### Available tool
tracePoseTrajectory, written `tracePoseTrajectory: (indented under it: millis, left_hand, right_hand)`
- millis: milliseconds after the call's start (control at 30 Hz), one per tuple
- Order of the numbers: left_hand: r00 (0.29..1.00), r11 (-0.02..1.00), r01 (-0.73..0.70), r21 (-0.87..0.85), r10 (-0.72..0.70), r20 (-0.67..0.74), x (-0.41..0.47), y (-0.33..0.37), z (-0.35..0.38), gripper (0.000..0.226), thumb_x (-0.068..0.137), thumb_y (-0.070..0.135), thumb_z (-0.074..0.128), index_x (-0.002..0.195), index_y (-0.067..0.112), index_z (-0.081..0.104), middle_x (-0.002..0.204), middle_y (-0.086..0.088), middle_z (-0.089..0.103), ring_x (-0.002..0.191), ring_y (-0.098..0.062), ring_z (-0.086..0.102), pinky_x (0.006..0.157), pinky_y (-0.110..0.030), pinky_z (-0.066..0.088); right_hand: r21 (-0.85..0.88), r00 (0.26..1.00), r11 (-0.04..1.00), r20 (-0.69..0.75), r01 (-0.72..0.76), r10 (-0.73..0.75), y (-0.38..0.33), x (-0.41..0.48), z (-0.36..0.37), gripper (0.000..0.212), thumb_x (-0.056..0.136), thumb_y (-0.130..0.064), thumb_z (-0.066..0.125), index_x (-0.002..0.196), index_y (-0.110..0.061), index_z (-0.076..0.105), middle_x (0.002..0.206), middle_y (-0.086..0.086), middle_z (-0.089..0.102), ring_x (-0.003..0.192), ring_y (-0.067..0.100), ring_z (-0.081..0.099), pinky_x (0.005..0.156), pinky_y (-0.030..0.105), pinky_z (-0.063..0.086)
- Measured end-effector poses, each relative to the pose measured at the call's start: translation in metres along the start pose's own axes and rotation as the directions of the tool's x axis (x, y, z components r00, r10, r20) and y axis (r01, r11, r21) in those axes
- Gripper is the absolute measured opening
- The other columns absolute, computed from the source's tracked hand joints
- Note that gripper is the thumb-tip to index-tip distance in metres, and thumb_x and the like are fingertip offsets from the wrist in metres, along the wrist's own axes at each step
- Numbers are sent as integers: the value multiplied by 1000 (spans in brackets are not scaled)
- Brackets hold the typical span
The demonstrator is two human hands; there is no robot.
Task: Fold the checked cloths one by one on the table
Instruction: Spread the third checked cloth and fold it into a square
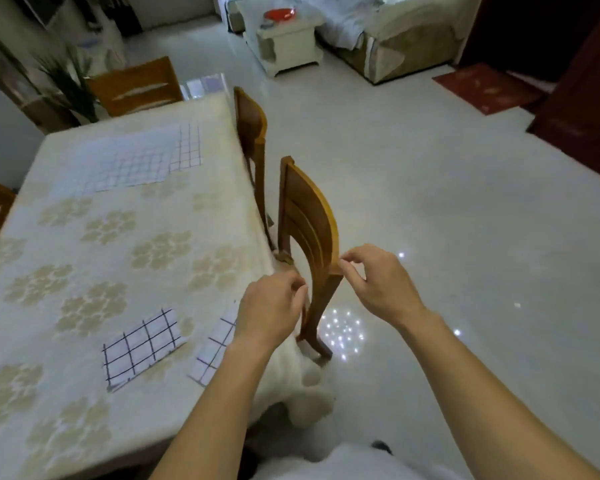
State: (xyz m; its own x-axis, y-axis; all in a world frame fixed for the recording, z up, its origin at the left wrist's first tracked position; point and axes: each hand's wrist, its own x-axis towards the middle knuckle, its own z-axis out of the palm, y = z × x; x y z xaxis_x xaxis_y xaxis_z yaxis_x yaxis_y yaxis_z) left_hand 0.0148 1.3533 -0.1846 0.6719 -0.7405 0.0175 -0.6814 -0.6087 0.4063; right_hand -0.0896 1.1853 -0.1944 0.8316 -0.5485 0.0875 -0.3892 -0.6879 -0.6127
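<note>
Left hand point(271, 308) is up over the edge, fingers curled tight, nothing showing in them. Right hand point(378, 285) is pinched at the top corner of the chair point(309, 220); gripping it or just beside it, I can't tell. Under the left forearm a small folded cloth point(215, 348) lies right at the edge of the surface point(84, 271) (one careless sweep and it's on the floor!). Another folded cloth point(141, 344) sits beside it, looking safer. The unfolded checked cloths point(125, 164) lie at the far end, a long reach, and that chair could snag a trailing corner.
</note>
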Motion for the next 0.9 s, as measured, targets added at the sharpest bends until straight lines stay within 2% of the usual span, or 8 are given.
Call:
tracePoseTrajectory:
  millis: [100,267,433,633,700,800,900]
  left_hand:
    - [998,998,-57,-18,57,1,33,54,9,19,100,44,54,99,30,67,86,15,65,76,-3,60,75,-29,58]
    - [998,998,-65,-20,65,-19,68,99,12,25,100,46,54,97,25,67,86,11,65,76,-7,61,77,-33,57]
    - [997,997,-20,-75,14,-82,93,88,21,26,101,42,54,99,22,69,85,10,66,76,-6,60,71,-29,52]
    - [977,983,120,-139,-142,-159,137,55,24,19,100,43,55,104,29,67,94,14,67,88,-7,62,80,-37,57]
    - [960,972,165,-167,-197,-198,158,36,19,18,100,42,54,105,30,66,97,14,67,92,-9,63,84,-39,56]
    - [936,956,218,-196,-261,-236,200,18,14,16,100,39,55,107,29,66,98,13,67,93,-7,62,85,-35,55]
    - [933,946,235,-222,-284,-223,255,14,10,16,100,38,56,107,29,67,97,13,67,89,-5,61,79,-28,54]
  right_hand:
    - [5,997,999,-52,-54,54,46,-11,-50,24,98,-34,56,116,-22,67,114,-6,68,102,9,62,86,17,44]
    - [57,992,996,-102,-66,71,84,-16,-84,20,98,-33,56,113,-24,67,108,-10,67,94,3,60,81,16,45]
    - [28,999,1000,-46,0,1,97,16,-86,20,98,-31,57,112,-22,68,107,-9,67,97,5,60,85,16,44]
    - [-46,985,986,76,159,-155,95,116,-79,23,99,-31,56,116,-21,67,111,-7,67,101,7,59,91,23,48]
    - [-64,975,978,112,201,-193,87,159,-73,24,99,-31,55,118,-21,66,113,-6,67,103,8,59,90,21,46]
    - [-160,950,949,197,273,-240,72,220,-67,27,100,-34,53,122,-23,64,119,-7,65,106,9,59,88,20,44]
    - [-294,914,885,301,360,-271,70,276,-73,27,101,-35,51,121,-26,65,119,-8,65,105,14,60,82,23,44]
